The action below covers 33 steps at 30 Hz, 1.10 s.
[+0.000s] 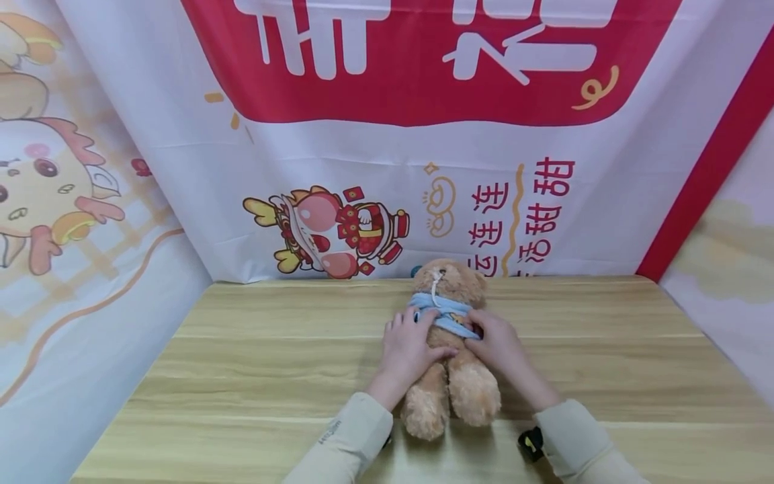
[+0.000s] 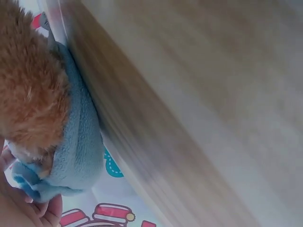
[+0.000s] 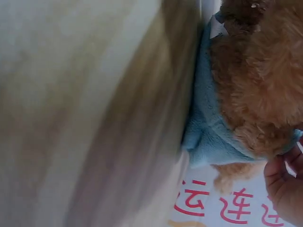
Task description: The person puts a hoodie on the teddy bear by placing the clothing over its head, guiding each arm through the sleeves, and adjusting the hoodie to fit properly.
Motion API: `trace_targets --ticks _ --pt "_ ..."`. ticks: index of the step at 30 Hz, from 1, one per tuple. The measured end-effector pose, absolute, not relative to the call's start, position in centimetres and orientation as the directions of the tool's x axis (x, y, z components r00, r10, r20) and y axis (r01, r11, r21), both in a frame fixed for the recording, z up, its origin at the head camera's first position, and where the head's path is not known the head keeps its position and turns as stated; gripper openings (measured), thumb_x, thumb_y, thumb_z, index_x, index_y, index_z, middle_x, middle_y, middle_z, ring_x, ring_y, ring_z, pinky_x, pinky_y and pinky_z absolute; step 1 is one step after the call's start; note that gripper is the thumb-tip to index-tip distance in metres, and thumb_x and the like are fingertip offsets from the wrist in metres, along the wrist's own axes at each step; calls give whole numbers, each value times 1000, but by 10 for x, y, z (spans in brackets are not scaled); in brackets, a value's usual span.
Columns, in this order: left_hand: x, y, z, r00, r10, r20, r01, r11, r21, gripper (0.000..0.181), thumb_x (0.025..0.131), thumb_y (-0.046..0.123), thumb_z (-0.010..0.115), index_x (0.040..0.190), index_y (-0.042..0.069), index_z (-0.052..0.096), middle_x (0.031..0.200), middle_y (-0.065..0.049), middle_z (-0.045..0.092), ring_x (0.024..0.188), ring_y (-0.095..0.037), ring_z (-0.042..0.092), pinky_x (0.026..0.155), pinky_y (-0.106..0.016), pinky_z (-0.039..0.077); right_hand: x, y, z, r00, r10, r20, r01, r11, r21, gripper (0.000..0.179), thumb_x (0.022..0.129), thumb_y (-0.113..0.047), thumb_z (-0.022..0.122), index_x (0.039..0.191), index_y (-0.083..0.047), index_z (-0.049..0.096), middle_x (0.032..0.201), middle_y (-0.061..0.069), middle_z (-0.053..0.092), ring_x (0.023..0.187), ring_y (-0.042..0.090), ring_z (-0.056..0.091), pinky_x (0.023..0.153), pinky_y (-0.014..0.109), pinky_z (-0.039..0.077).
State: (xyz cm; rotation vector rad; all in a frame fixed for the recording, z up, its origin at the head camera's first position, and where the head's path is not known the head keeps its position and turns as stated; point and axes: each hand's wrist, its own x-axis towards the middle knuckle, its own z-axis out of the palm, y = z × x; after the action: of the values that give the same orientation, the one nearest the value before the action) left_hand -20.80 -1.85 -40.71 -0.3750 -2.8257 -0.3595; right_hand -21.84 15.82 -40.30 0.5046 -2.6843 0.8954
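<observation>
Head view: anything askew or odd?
Yes: the banner hangs sideways, its cartoon lying on its side. The shirt on the bear slants, lower toward the right hand. No spill or damage shows.

Teddy bear [image 1: 444, 339]: tan, shaggy, face-up on wooden tabletop [image 1: 272, 363]. Head at twelve o'clock, by the far edge; paler feet at six, legs slightly apart. Fleecy light-blue top [image 1: 443, 310], yellow print on front, rucked round the torso, belly fur showing below. White strip [image 1: 435, 288] runs from muzzle to top. Left hand [image 1: 408, 344] at nine o'clock, right hand [image 1: 497, 339] at three, each pinching its cloth.
</observation>
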Motion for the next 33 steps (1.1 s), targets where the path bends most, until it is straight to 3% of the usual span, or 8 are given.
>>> trace_targets --ticks 5,10,14,17,21,24,27,33 --pt "-204 -19 -409 -872 256 418 315 946 78 59 72 69 64 111 24 63 122 -13 51 109 -27 50 91 -39 44 -219 159 -404 -932 -156 327 -329 744 -582 18 73 2 67 87 -2 57 91 15 55 80 25 54 70 36 47" --pt "-199 -21 -413 -802 302 516 364 931 21 50 75 65 64 100 22 63 99 -7 53 90 -21 51 78 -33 46 -218 164 -408 -975 -92 203 -203 742 -639 25 81 -10 66 98 2 52 98 21 56 88 31 59 75 41 51" --pt "-199 -31 -412 -832 298 468 414 895 165 36 87 50 61 110 22 65 100 -8 57 92 -24 55 79 -35 50 -216 166 -410 -984 -111 140 -178 690 -702 24 87 -14 64 102 1 52 100 20 62 93 32 63 74 38 54" --pt "-202 -44 -405 -864 338 373 464 821 333 28 96 33 55 118 20 66 109 -10 60 102 -27 57 86 -40 51 -216 170 -411 -980 -139 139 -196 623 -757 28 88 -13 65 107 3 53 110 24 61 103 39 61 82 41 55" --pt "-204 -55 -400 -892 390 227 451 762 464 36 95 35 57 127 19 60 125 -12 55 116 -30 55 98 -45 48 -218 173 -410 -970 -183 159 -236 569 -788 36 83 -10 67 112 5 53 116 26 58 107 43 59 90 46 53" --pt "-204 -55 -402 -913 378 151 402 780 479 50 90 46 60 132 21 53 133 -13 48 123 -34 50 101 -48 46 -218 171 -409 -972 -175 155 -228 556 -799 36 80 -8 66 111 4 52 114 24 57 103 39 60 85 41 53" --pt "-202 -51 -405 -926 351 141 376 805 459 55 87 50 62 133 21 50 132 -14 46 120 -35 51 96 -48 49 -218 166 -410 -979 -128 158 -203 568 -798 33 78 -5 63 108 1 51 107 20 58 96 31 60 79 32 51" --pt "-200 -45 -408 -936 305 175 352 818 456 49 86 46 66 125 21 51 118 -12 49 97 -28 59 78 -40 53 -217 158 -411 -973 -75 220 -219 603 -767 28 74 1 60 101 2 50 91 15 54 81 21 51 70 26 43"
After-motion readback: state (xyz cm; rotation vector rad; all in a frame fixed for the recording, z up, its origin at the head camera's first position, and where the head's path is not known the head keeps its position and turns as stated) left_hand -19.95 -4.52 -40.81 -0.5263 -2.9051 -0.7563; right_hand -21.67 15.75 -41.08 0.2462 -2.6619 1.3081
